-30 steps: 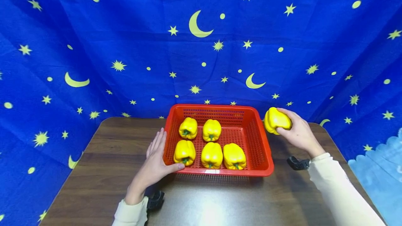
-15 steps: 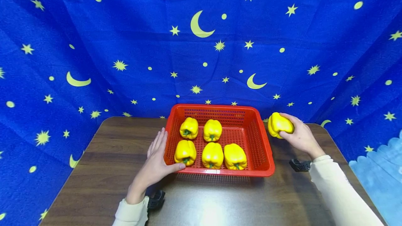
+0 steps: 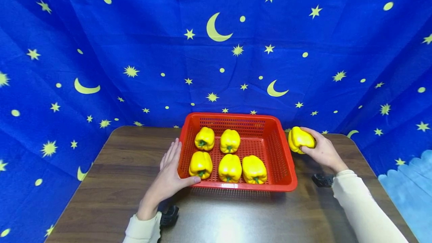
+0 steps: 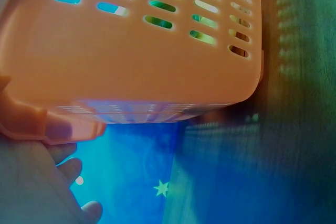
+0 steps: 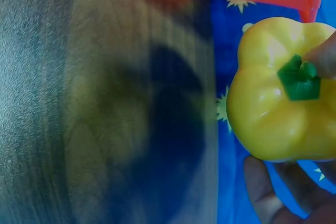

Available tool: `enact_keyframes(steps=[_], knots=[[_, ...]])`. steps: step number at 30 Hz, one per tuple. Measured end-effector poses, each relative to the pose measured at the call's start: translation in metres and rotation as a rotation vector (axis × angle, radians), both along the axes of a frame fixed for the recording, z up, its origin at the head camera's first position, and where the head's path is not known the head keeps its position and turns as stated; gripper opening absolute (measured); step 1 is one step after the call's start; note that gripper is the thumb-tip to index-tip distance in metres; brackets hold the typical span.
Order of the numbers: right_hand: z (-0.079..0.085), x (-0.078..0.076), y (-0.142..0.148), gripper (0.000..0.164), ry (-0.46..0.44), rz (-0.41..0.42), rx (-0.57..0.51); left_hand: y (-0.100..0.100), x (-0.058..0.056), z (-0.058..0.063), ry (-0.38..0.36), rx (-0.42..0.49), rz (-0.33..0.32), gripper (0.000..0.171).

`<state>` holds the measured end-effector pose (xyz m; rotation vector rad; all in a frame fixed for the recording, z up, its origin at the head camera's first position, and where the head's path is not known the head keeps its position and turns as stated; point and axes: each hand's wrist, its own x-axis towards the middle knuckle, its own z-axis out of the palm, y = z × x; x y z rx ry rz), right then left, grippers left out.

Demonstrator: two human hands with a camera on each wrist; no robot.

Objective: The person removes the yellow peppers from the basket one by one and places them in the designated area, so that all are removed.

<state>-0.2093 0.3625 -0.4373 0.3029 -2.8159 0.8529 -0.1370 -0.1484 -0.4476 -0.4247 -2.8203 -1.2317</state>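
From the left of my head feed, I'm seeing the left hand [image 3: 166, 178] lying open against the red basket [image 3: 275, 188]: straight fingers are resting along the side wall, and the thumb is reaching over the near corner of the rim. I'm guessing it is steadying the basket on the wooden table [image 3: 111, 175]. Inside, left to right, the back-left pepper [image 3: 204, 138] and the back-middle pepper [image 3: 230, 141] are sitting behind the front-left pepper [image 3: 200, 165], the front-middle pepper [image 3: 230, 168] and the front-right pepper [image 3: 254, 169]. All five yellow ones are lying with stems facing the near side, which is suggesting deliberate, orderly placing to me. Just beyond the right wall, outside the basket, the right hand [image 3: 322, 153] is gripping a sixth pepper [image 3: 300, 140]. My right wrist feed is showing the thumb at its green stem [image 5: 300, 92] and fingers opposite, a hold that is probably countering its roundness. I can't tell whether its underside is touching the wood.
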Motion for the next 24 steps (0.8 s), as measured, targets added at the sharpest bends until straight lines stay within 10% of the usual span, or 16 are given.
enact_keyframes(steps=[24], knots=[[-0.015, -0.007, -0.001, 0.068, -0.174, 0.008, 0.016, 0.001, 0.000, 0.002, -0.017, -0.006, 0.017, 0.123]])
